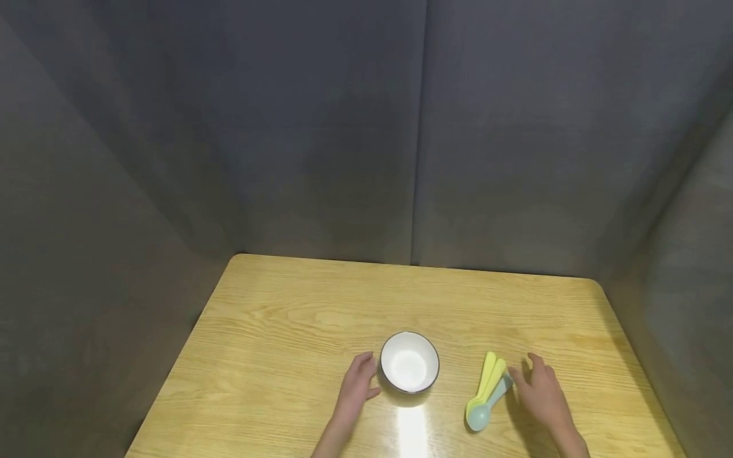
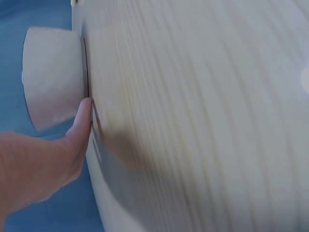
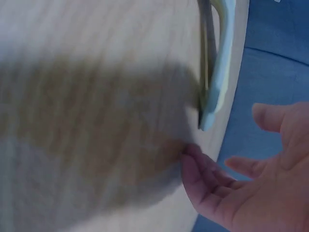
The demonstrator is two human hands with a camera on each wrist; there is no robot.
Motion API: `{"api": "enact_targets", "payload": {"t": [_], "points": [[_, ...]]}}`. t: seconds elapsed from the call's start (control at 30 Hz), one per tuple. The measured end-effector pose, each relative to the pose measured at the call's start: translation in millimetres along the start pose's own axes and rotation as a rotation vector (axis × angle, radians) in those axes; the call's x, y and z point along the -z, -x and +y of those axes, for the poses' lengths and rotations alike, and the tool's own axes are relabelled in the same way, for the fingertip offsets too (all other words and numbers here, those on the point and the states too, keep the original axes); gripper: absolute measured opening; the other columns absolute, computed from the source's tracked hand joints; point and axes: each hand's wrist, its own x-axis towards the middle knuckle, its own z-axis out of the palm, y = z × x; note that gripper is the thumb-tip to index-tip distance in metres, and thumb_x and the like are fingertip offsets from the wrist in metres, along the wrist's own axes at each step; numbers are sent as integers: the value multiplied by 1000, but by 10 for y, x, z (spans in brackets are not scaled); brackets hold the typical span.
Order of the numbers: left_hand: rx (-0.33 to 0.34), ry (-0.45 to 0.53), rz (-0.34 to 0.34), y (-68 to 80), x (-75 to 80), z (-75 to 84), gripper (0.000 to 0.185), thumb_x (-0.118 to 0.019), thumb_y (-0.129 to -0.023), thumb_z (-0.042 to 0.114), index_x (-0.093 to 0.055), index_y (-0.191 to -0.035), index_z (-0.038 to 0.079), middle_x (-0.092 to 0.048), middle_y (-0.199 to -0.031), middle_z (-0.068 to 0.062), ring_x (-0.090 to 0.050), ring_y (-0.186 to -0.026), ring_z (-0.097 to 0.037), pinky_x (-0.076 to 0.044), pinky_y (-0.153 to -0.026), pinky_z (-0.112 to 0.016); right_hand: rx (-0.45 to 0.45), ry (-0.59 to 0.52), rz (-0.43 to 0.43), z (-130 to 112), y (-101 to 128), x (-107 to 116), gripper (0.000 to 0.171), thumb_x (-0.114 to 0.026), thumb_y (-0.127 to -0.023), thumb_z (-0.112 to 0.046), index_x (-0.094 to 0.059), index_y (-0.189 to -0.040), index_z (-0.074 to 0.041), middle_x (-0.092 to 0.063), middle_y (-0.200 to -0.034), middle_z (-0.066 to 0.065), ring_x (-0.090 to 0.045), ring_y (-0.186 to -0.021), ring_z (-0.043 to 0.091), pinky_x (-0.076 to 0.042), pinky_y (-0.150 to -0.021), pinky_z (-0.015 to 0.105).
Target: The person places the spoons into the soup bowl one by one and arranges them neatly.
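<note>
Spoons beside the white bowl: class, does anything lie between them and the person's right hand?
Nothing visible does. In the head view the right hand sits just right of the stacked spoons, fingers close to the handle ends, with only bare table between. The white bowl lies on the spoons' far side, by the left hand.

**Even Light Overhead, Soft Wrist Views**

Lit from above and evenly in the head view: bright on the table [image 1: 298, 318], dim on the grey walls [image 1: 321, 140], darkest in the corners. One streak of glare on the wood just below the bowl [image 1: 409, 362]. Short, faint shadows beside the spoons [image 1: 487, 391] and both hands. Slightly bowed at the frame edges. Sharp in the head view only; both wrist views blurred and washed out, tinted blue, wood grain smeared, with a broad dark shadow across the table in the right wrist view.
</note>
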Motion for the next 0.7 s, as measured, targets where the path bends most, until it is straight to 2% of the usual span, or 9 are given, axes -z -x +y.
{"api": "enact_targets", "payload": {"t": [0.07, 0.17, 0.23, 0.3, 0.47, 0.57, 0.7], "points": [[1, 39, 12, -27, -60, -19, 63, -47, -110, 42, -40, -152, -5, -48, -149, -31, -48, -137, -49, -62, -96, -49, 3, -23, -4, 30, 5, -26, 76, -48, -111, -35, -20, -148, 24, -40, -133, 48, -47, -120, 60, -52, -94, 71], [-5, 78, 21, -71, -100, -51, 62, -48, -109, 42, -43, -149, -5, -48, -149, -30, -46, -138, -50, -61, -97, -54, 5, -91, 9, 98, -6, -76, 67, -54, -109, -30, -32, -144, 23, -56, -116, 35, -62, -93, 42, -62, -76, 49], [-6, 103, 28, -98, -100, -75, 59, -48, -109, 41, -46, -147, -5, -48, -150, -29, -45, -139, -50, -60, -97, -55, -5, -133, 22, 146, -32, -104, 61, -56, -108, -29, -39, -141, 19, -62, -104, 25, -60, -76, 28, -57, -61, 34], [-5, 128, 31, -125, -86, -105, 56, -49, -109, 39, -50, -144, -4, -49, -149, -27, -45, -140, -49, -61, -96, -53, -20, -161, 27, 187, -64, -126, 57, -58, -107, -31, -45, -138, 15, -65, -99, 20, -59, -70, 22, -52, -54, 27], [-9, 208, -9, -187, -53, -179, 50, -53, -108, 37, -56, -137, -5, -53, -147, -24, -47, -139, -46, -63, -94, -43, -35, -140, 35, 255, -80, -148, 53, -59, -106, -37, -55, -130, 10, -66, -108, 20, -62, -92, 29, -54, -70, 32], [-5, 220, -45, -197, -49, -219, 49, -55, -108, 37, -59, -133, -5, -53, -146, -24, -47, -139, -46, -63, -95, -42, -64, -144, 23, 267, -48, -148, 49, -59, -106, -38, -59, -124, 8, -65, -105, 14, -59, -93, 27, -49, -74, 30], [-12, 209, -49, -200, -47, -259, 48, -58, -106, 37, -60, -131, -5, -54, -146, -22, -47, -140, -44, -63, -95, -40, -82, -161, 15, 226, -37, -157, 48, -64, -103, -38, -62, -116, 8, -63, -96, 7, -56, -87, 21, -46, -71, 28]]}}
